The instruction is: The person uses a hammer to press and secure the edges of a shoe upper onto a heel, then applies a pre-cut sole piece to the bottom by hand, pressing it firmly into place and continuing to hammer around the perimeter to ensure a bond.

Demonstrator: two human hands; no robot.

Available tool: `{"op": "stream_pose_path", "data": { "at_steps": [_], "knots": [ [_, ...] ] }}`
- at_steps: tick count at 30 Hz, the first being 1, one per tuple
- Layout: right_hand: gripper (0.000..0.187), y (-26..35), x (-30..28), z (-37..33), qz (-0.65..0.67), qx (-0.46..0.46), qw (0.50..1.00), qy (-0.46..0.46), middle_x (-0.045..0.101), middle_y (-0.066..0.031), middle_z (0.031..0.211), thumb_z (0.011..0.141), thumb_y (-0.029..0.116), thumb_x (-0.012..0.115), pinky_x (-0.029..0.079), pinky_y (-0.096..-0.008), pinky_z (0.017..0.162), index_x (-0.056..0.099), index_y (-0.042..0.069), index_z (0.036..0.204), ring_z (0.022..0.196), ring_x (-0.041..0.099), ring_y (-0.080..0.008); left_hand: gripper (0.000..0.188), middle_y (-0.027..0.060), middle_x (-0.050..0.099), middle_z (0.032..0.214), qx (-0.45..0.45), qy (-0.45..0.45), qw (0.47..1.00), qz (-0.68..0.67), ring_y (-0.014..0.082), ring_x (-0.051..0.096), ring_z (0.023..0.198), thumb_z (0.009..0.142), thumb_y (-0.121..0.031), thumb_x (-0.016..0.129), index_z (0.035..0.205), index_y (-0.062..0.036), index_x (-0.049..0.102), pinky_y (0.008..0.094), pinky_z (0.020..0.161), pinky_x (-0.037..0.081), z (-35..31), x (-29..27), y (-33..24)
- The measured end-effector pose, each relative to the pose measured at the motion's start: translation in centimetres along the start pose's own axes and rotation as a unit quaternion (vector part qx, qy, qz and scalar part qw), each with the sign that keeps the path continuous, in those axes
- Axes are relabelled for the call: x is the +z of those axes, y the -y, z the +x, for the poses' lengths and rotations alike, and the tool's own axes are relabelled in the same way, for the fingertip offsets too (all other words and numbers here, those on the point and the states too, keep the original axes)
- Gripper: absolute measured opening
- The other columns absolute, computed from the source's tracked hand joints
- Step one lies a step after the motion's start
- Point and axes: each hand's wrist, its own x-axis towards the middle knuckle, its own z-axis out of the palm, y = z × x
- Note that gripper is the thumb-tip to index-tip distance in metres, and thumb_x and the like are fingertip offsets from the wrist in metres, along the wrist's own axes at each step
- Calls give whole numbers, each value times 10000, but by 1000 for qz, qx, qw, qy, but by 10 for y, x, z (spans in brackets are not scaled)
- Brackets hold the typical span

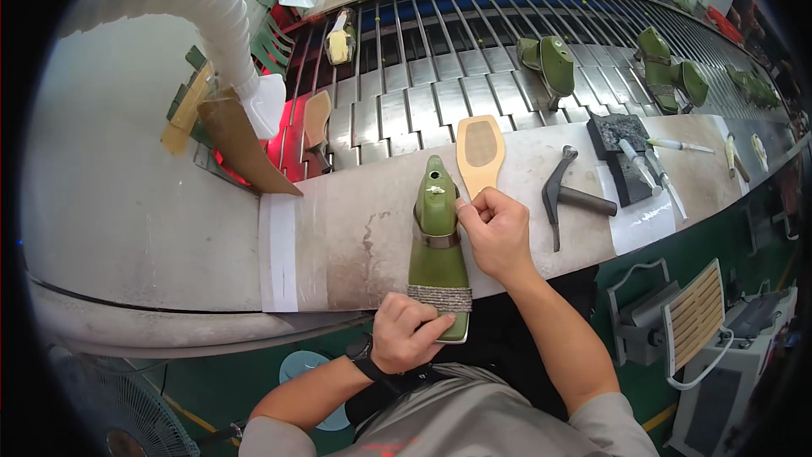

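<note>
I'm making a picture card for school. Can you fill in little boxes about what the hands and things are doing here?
Left hand: left hand grips the near end of the green shoe last
Right hand: right hand pinches the metal band around it
Beside it: tan insole, flat on the workbench
Tool: hammer, right of the hand
Behind: slatted conveyor carrying more green lasts

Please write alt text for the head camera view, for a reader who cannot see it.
A person's left hand grips the near end of a green shoe last lying on a workbench, while the right hand pinches at its middle. A tan insole and a hammer lie beside it.
</note>
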Motion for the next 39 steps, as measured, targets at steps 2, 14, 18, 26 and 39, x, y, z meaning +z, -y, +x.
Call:
{"op": "stream_pose_path", "data": {
  "at_steps": [2, 14, 18, 26, 39],
  "knots": [
    [262, -4, -3, 2, 6, 10, 999, 37, 642, -35, 597, 931, 133, 771, 462, -285, 531, 641, -11, 755, 540, 576, -90, 549, 17, 631, 1042, 14, -24, 1000, 5, 251, 607, 895, 597, -104, 937, 1115, -157, 764, 419, 749, 462, -1, -2, 6],
    [341, -24, -39, -37, -250, -213, 944, -36, 647, -283, 1318, 815, 117, 823, 532, -496, 994, 710, -39, 1096, 1176, 635, -460, 543, 183, 583, 1544, 49, 33, 994, -91, 354, 544, 1446, 852, -134, 804, 1384, -109, 699, 529, 1192, 391, 58, -56, 17],
    [307, -22, -36, -40, -279, -224, 933, -32, 634, -292, 1366, 850, 85, 797, 516, -475, 1038, 717, -32, 1121, 1203, 632, -470, 550, 250, 571, 1543, -143, -141, 901, -385, 303, 592, 1393, 986, -108, 718, 1480, 67, 551, 420, 1179, 433, 115, -73, 17],
    [508, -32, -90, -156, 259, 40, 965, 24, 476, -332, 1588, 983, 379, 718, 425, -448, 1183, 685, -94, 1163, 1333, 615, -329, 563, 273, 574, 1508, -232, -177, 757, -585, 352, 555, 1424, 1043, -153, 610, 1528, 83, 447, 470, 1148, 499, 128, -87, 59],
    [266, -9, -58, -146, 328, 143, 932, 56, 761, -250, 1089, 985, -2, 677, 671, -471, 877, 612, -101, 1224, 957, 790, -333, 569, 312, 582, 1474, -267, -114, 651, -701, 387, 606, 1373, 1028, -80, 622, 1551, 40, 434, 490, 1118, 542, 140, -85, 57]
  ]
}}
